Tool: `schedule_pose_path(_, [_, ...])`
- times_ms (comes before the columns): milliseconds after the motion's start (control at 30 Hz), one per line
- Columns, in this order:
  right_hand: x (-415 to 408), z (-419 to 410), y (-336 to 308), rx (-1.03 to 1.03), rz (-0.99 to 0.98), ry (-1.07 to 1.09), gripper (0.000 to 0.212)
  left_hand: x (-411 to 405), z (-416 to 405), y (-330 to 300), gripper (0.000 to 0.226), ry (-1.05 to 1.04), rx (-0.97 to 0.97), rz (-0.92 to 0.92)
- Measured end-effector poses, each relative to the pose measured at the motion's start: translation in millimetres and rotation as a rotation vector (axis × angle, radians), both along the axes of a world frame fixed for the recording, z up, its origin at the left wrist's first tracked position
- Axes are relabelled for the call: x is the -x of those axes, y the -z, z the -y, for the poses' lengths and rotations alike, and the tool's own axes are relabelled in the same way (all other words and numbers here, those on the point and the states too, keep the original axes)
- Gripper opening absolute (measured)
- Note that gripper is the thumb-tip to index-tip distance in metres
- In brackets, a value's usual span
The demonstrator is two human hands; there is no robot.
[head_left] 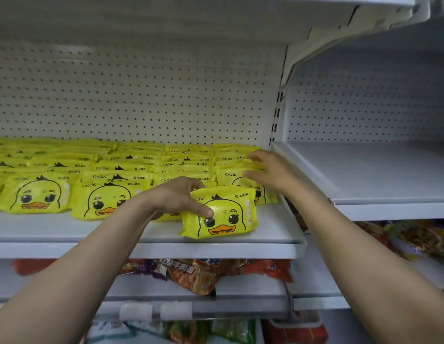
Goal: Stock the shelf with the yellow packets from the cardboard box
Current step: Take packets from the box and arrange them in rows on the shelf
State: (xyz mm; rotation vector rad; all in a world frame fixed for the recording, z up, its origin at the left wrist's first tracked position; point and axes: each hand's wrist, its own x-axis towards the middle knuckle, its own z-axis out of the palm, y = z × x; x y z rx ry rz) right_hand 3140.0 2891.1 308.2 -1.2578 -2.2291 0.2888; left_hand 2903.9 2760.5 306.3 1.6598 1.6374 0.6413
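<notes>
- While the left hand grips a yellow packet at the shelf front edge,
- the right hand, fingers spread open, touches the stocked packets behind it.

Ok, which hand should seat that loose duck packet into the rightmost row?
Left. The left hand already grips the loose packet at the shelf front. The right hand holds nothing, its fingers spread on the rightmost row.
</notes>
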Motion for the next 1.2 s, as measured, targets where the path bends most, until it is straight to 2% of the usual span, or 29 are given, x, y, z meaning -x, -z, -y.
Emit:
schedule_pose_path(67, [3,24,-11,0.162,-0.177,-0.182,0.045,-4,-3,-1,0.083,0.0,-0.019,-0.017])
schedule_pose_path(100, [5,36,-16,0.26,-0.156,-0.283,0.044,-5,-6,-2,0.078,0.008,-0.028,-0.026])
schedule_pose_path(167, [7,55,-22,0.345,0.036,-0.372,0.053,-9,-9,-4,0.067,0.032,-0.048,-0.037])
schedule_pose_path(267, [7,63,-18,0.187,0.237,-0.293,0.059,-15,-12,-5,0.044,0.034,-0.116,-0.009])
schedule_pose_path(367, [2,56,-13,0.188,0.2,-0.249,0.056,-20,-15,-3,0.037,-0.026,-0.237,0.07])
schedule_pose_path(433, [-4,49,-13,0.185,0.169,-0.211,0.057,-24,-14,2,0.034,-0.127,-0.384,0.044])
schedule_pose_path(500, [-10,43,-14,0.173,0.167,-0.155,0.062,-25,-14,13,0.034,-0.236,-0.539,-0.06])
schedule_pose_path(567, [-15,39,-16,0.167,0.194,-0.106,0.07,-19,-13,32,0.04,-0.273,-0.649,-0.265])
schedule_pose_path(633, [-17,36,-15,0.18,0.219,-0.092,0.073,-12,-15,52,0.049,-0.277,-0.698,-0.511])
schedule_pose_path(700, [-18,32,-13,0.198,0.244,-0.079,0.074,-12,-13,64,0.057,-0.278,-0.668,-0.63])
schedule_pose_path(900, [-19,23,-4,0.218,0.265,-0.041,0.077,-16,-12,74,0.059,-0.287,-0.678,-0.653])
schedule_pose_path(1200, [-17,14,9,0.093,0.192,0.006,0.071,-5,-18,81,0.056,-0.212,-0.722,-0.564])
